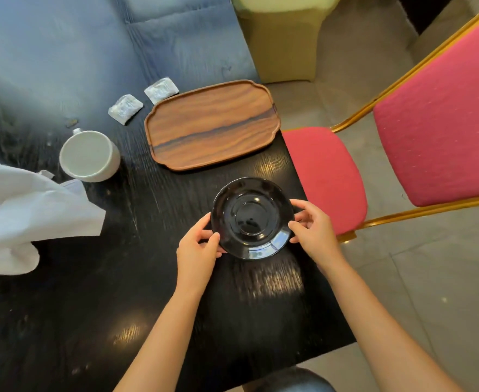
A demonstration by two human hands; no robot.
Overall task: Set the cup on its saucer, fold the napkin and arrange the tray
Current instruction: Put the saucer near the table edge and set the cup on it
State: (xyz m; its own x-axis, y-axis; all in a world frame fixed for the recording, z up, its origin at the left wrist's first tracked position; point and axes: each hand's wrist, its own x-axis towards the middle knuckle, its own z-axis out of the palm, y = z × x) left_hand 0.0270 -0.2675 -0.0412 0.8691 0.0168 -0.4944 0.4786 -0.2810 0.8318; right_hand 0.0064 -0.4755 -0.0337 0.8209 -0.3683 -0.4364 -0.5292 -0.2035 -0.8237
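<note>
A glossy black saucer is near the table's right edge, held at both sides. My left hand grips its left rim and my right hand grips its right rim. I cannot tell whether it rests on the table or is just above it. An empty wooden tray lies beyond the saucer. The white cup stands upright to the left of the tray, handle pointing away. A crumpled white napkin lies at the left edge of the view.
Two small white sachets lie behind the tray's left end. The black table ends just right of the saucer. A red chair with a gold frame stands close to that edge.
</note>
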